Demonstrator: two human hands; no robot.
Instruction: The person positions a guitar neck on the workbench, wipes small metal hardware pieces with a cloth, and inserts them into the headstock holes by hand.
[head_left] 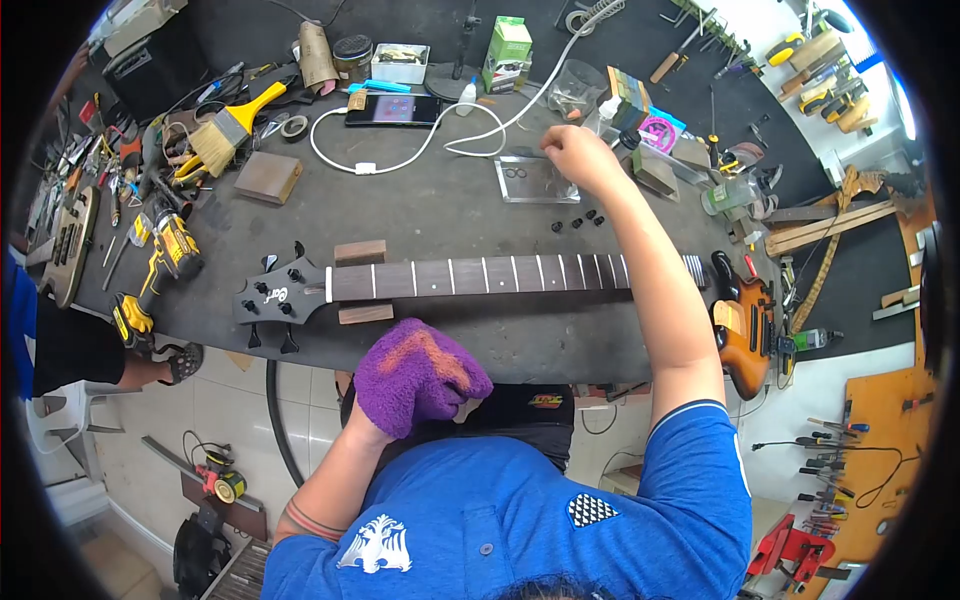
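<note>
My left hand (455,405) is mostly hidden by a fuzzy purple cloth (405,375) with an orange patch, bunched in its grip near the bench's front edge. Across the bench, my right hand (578,158) reaches out with fingers curled together, just above a clear plastic bag (540,185); whatever the fingertips hold is not visible. Dark rings (515,173) show on the bag. Several small black parts (578,221) lie below it. Between my arms stretches a bass guitar neck (480,276), its black headstock (280,296) at left and sunburst body (742,330) at right.
Wooden blocks (362,252) sit by the neck. Behind lie a phone (393,110) with a white cable (335,160), a wide paintbrush (225,135) and a sanding block (268,178). A yellow drill (172,245) and tools crowd the left. Another person's leg (145,370) shows at left.
</note>
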